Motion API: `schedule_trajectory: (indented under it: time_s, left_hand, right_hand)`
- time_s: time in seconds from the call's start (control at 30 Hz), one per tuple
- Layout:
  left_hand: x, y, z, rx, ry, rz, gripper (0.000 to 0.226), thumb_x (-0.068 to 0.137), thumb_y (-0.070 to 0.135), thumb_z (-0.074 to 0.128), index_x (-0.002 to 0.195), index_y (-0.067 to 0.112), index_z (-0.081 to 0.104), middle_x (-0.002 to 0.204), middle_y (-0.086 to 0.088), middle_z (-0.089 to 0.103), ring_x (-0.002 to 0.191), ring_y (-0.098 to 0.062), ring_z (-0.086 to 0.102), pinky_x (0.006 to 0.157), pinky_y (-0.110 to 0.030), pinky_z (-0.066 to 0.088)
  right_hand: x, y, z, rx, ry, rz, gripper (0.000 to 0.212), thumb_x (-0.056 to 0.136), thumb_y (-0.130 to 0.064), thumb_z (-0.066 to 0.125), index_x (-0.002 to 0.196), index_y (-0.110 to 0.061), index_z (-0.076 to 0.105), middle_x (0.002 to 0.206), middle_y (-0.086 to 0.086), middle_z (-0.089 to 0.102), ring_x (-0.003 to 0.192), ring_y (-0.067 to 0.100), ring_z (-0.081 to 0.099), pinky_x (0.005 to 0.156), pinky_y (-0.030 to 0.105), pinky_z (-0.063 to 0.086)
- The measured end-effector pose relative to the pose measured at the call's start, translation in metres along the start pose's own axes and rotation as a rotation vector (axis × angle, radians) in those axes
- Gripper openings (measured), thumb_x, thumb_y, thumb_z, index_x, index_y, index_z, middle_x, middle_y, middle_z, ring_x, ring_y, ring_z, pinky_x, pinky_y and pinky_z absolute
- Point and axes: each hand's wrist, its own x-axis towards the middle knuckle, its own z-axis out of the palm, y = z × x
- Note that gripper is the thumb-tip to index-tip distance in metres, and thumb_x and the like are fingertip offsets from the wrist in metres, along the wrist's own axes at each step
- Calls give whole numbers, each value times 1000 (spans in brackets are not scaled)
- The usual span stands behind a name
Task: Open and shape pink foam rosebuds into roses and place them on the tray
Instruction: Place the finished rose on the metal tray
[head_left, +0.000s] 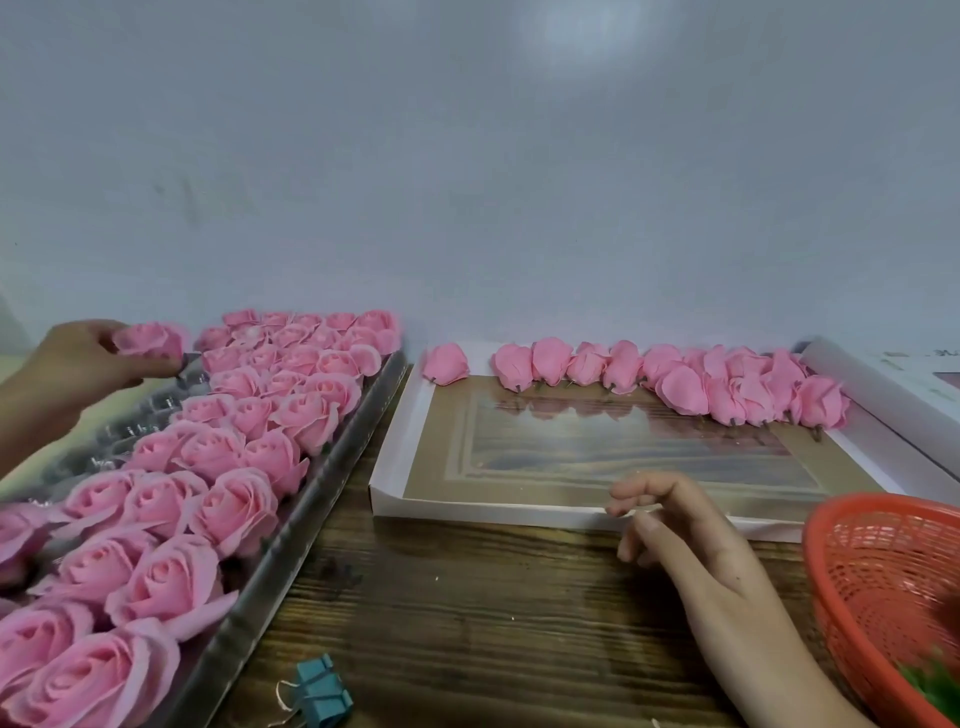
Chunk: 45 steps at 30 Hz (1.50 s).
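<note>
The left hand (78, 364) pinches an opened rose (153, 339) over the tray (322, 478) (far left side). The right hand (691, 530) hovers loosely curled, holding nothing, near the buds (675, 379).

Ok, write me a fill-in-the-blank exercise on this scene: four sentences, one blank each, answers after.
1. The left hand holds an opened pink foam ____ over the far end of the tray.
2. The closed rosebuds lie along the far side of the flat ____ box.
3. The right hand, fingers relaxed over the table, holds ____.
4. The basket stands to the ____ of the box.

Missing words: rose; white; nothing; right
</note>
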Motion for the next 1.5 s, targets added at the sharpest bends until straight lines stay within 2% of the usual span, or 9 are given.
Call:
schedule_trajectory:
  time_s: [0.1, 0.57, 0.73, 0.87, 1.03, 1.2, 1.27, 1.37, 1.5]
  left_hand:
    - [6, -3, 11, 166, -4, 42, 35, 68, 14, 83, 95, 0, 65, 88, -19, 65, 81, -32, 59, 73, -37, 45]
    - [44, -13, 17, 559, -28, 319, 30, 58, 6, 86, 77, -3, 64, 69, -19, 61, 67, -35, 56, 65, -37, 40]
    - [57, -21, 12, 506, -119, 298, 28, 63, 6, 84, 83, -1, 67, 77, -15, 63, 67, -29, 57, 68, -34, 39]
    - [64, -32, 11, 492, -168, 285, 30, 67, 9, 82, 61, 1, 54, 60, -10, 48, 58, -18, 41, 59, -29, 26]
    - [68, -35, 16, 497, -168, 274, 30, 68, 5, 81, 60, -4, 54, 59, -8, 47, 60, -18, 41, 61, -29, 29]
    - [60, -27, 16, 486, -164, 250, 28, 63, 13, 85, 71, 2, 61, 61, -13, 52, 59, -21, 44, 64, -32, 33]
    - [59, -25, 14, 455, -168, 193, 48, 58, 11, 88, 99, 2, 63, 79, -17, 59, 70, -28, 53, 72, -36, 41]
    - [55, -11, 7, 369, -134, 59, 83, 63, -8, 80, 135, -2, 38, 116, -31, 53, 101, -44, 54, 90, -51, 44]
    - [20, 34, 5, 412, 5, 385, 70, 68, -18, 66, 132, -1, 43, 122, -29, 53, 108, -44, 50, 91, -54, 41]
  right_hand:
    - [0, -1, 0, -2, -10, 18, 24, 82, -25, 50, 97, -13, 64, 85, -3, 67, 66, 8, 57, 72, 11, 43]
    - [-1, -3, -2, -53, -51, 69, 18, 93, -5, 50, 93, -12, 66, 79, -2, 65, 64, 8, 54, 69, 14, 41]
    - [-1, -5, -2, -52, -48, 77, 18, 92, -12, 51, 89, -19, 68, 69, 2, 62, 63, 8, 52, 66, 17, 38]
    - [-1, -6, -2, -75, -65, 80, 25, 93, -11, 51, 86, -29, 67, 67, 8, 60, 63, 9, 50, 66, 18, 38]
    - [-1, -4, -3, -76, -70, 67, 32, 95, 0, 50, 85, -25, 68, 75, 11, 61, 63, 9, 52, 67, 17, 39]
    - [1, -2, -3, -82, -83, 52, 35, 95, 1, 50, 85, -27, 68, 80, 16, 59, 65, 13, 53, 68, 22, 40]
    - [1, -1, -3, -91, -87, 47, 35, 95, 2, 50, 84, -27, 67, 79, 17, 59, 65, 14, 53, 69, 25, 40]
    - [1, 1, -3, -99, -84, 53, 35, 94, 1, 50, 84, -28, 67, 80, 18, 60, 65, 16, 52, 70, 32, 39]
    - [0, 2, -3, -86, -86, 61, 34, 95, 3, 51, 85, -24, 67, 79, 12, 62, 65, 15, 52, 69, 32, 39]
